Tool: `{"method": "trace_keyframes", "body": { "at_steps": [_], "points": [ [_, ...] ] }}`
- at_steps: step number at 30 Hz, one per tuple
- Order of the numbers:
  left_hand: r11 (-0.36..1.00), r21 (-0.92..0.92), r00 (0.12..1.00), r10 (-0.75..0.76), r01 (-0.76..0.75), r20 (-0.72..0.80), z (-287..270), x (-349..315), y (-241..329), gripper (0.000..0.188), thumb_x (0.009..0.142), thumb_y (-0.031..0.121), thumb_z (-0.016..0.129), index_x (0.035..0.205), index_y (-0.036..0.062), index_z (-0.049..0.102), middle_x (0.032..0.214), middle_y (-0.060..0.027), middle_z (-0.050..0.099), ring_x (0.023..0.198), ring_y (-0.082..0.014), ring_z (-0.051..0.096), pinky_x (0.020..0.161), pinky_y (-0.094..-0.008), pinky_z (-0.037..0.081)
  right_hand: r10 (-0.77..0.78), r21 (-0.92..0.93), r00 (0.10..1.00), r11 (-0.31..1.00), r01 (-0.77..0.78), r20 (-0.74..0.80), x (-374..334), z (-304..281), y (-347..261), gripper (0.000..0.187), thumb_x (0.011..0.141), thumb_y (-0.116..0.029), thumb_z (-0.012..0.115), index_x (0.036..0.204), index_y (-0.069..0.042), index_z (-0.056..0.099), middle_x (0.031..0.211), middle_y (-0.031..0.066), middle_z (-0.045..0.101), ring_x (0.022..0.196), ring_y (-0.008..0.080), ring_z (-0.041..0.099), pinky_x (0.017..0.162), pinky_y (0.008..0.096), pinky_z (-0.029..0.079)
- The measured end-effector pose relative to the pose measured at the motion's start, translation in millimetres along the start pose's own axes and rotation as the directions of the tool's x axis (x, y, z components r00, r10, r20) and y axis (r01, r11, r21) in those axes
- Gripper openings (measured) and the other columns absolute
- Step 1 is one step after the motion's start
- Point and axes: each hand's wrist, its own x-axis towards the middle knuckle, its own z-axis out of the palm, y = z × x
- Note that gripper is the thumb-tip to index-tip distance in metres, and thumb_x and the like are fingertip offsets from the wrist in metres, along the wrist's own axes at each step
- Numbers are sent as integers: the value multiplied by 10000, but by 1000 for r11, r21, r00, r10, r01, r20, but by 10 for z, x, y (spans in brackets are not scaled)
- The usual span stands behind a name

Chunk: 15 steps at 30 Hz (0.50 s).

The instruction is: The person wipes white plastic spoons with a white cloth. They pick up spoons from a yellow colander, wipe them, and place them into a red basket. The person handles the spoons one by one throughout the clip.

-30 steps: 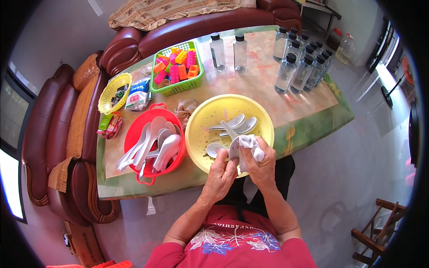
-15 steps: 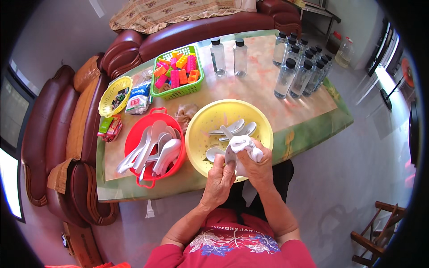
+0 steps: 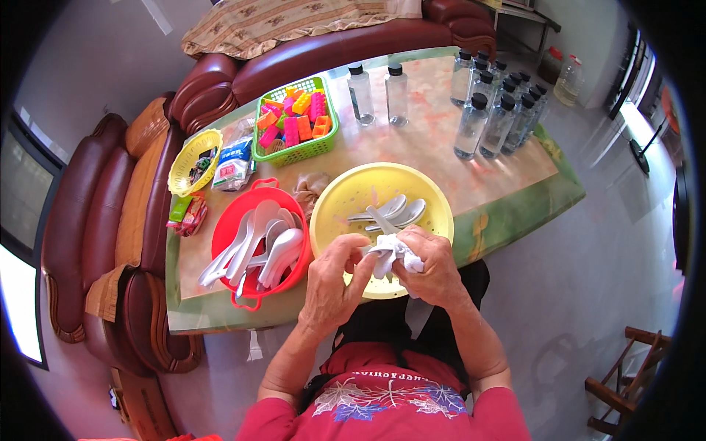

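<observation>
Over the near side of a yellow colander (image 3: 439,192), my right hand (image 3: 430,268) is closed around a bunched white cloth (image 3: 397,257) wrapped about a spoon (image 3: 381,220). The spoon's pale handle sticks up and to the left. My left hand (image 3: 332,283) pinches the spoon's edge at the left of the cloth, thumb and forefinger close together; much of the spoon's bowl is hidden. Inside the colander lie several white and metallic spoons (image 3: 401,209). Left of it, a red basin (image 3: 220,231) holds several white spoons and ladles (image 3: 254,239), handles leaning toward the rim.
Beyond the basin stand a green basket (image 3: 305,152) of toy blocks, a yellow basket (image 3: 176,176) and plastic packets (image 3: 234,165). A crumpled brown cloth (image 3: 310,189) lies by the colander. Black-capped bottles (image 3: 471,126) stand at the far right; two more (image 3: 396,95) stand at the back.
My left hand has risen and shifted left, its fingers now spanning the spoon's edge from above. The cloth has moved lower over the spoon's bowl. The view has shifted slightly.
</observation>
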Motion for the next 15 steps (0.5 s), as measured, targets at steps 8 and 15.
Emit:
{"method": "trace_keyframes", "body": {
  "at_steps": [8,15],
  "points": [
    [955,117,962,272,-271,4,44,77,-43,107,889,44,536,970,-22,559,700,-140,586,548,-238,587,500,-300,455,-61,73,998,996,59,28,75,-63,-10,198,685,-53,676,869,-13,614,803,139,604,757,313,594,686,366,479],
    [987,33,973,161,-157,-168,178,-96,-146,139,876,1,530,1008,-36,555,710,-138,584,552,-223,590,497,-302,470,204,179,975,960,-216,85,-9,24,-42,184,717,-82,669,874,-4,614,794,147,601,742,312,594,670,360,473]
  ]
}}
